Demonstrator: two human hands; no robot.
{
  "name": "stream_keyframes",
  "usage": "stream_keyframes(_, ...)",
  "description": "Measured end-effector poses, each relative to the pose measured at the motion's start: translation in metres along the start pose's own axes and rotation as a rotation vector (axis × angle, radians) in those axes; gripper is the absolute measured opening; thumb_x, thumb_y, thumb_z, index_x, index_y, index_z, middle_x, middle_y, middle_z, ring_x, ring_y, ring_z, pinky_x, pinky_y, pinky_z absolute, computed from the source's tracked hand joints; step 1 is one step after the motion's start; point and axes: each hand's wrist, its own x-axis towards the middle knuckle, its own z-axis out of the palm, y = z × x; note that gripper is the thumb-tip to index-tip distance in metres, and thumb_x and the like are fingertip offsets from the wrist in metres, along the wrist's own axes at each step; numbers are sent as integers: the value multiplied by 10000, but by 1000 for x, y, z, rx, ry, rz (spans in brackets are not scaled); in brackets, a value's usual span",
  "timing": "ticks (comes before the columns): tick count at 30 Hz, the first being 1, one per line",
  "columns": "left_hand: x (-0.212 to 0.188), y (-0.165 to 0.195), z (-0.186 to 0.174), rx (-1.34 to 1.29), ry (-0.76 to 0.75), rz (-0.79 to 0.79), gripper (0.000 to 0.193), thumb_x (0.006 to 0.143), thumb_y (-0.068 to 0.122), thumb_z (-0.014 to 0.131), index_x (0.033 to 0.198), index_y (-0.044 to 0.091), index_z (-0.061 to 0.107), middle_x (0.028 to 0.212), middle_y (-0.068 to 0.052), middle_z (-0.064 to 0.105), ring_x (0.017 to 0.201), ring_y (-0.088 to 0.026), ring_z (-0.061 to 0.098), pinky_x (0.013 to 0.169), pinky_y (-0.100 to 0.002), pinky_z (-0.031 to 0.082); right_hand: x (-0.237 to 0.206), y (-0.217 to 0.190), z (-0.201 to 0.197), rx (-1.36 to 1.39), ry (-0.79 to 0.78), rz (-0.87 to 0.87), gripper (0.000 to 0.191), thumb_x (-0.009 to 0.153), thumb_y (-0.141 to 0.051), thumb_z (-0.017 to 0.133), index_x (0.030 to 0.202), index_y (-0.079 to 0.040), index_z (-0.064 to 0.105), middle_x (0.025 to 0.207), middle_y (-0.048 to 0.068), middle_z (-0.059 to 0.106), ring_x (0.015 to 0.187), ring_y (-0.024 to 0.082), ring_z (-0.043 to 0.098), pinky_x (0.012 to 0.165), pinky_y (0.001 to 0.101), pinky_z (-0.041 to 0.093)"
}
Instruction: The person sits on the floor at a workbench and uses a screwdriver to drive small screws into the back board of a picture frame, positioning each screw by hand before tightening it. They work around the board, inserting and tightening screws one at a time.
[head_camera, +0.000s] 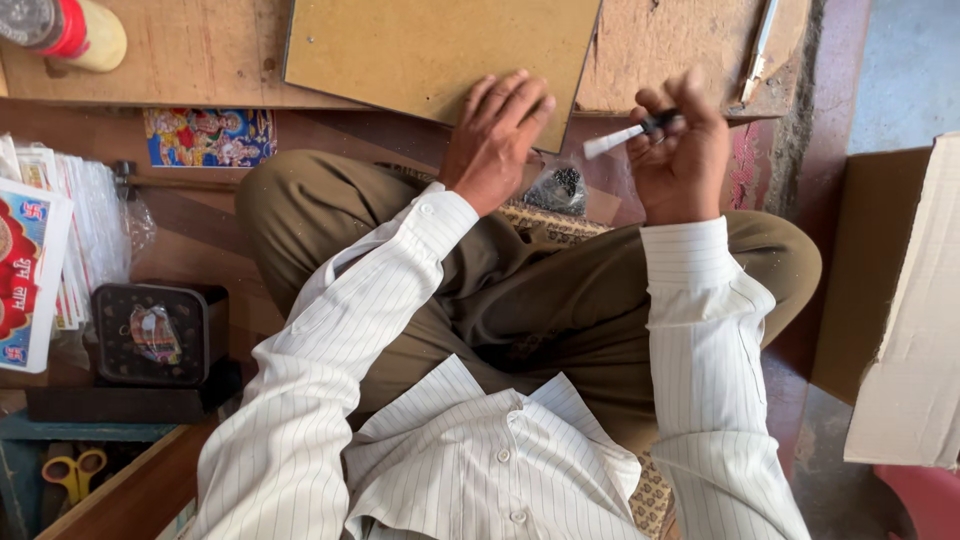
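**Brown board pinned under the left hand, a small tool gripped in the right**

The brown board (420, 50) is laid on a worn wooden work surface (180, 60) in front of a person seated cross-legged. At far left, a cream bottle with a red band (70, 30) is seen lying on that surface, and below it a colourful printed picture (210, 137), a stack of prints in plastic sleeves (60, 230), a small black box (160, 335) and yellow-handled scissors (72, 470) are placed. The left hand (495, 135) is spread flat, fingers released, on the board's near edge. A clear bag of small dark pieces (562, 188) is set just beside it. The right hand (682, 150) is clenched around a small tool with a white tip and dark handle (625, 135). At right, an open cardboard box (900, 300) is stood on a reddish floor (835, 90).
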Motion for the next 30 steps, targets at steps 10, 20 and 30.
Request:
stream_keyframes(10, 12, 3, -6, -549, -62, -370, 131, 891, 102, 819, 856, 48, 706, 1234, -88, 668, 1080, -256, 667, 994, -409, 525, -33, 31, 8, -219, 25, -559, 162, 1019, -52, 732, 1103, 24, 616, 1006, 168, 739, 880, 257, 768, 683, 345, 661)
stream_keyframes(20, 25, 11, -23, -413, -33, -255, 529, 687, 166, 889, 1170, 34, 717, 1356, -162, 568, 1274, -344, 540, 1096, -499, 373, -47, 45, 17, -568, -148, -796, 340, 1054, 71, 673, 1355, 7, 529, 1198, 156, 709, 1060, 225, 734, 918, 376, 656)
stream_keyframes(30, 10, -25, -30, -895, 498, -797, 316, 1019, 125, 745, 1292, 2, 644, 1367, -127, 612, 1288, -233, 654, 1143, -367, 560, -36, 35, 8, -136, 61, -260, 347, 905, 8, 519, 1251, -16, 536, 821, 154, 681, 679, 279, 723, 608, 408, 625)
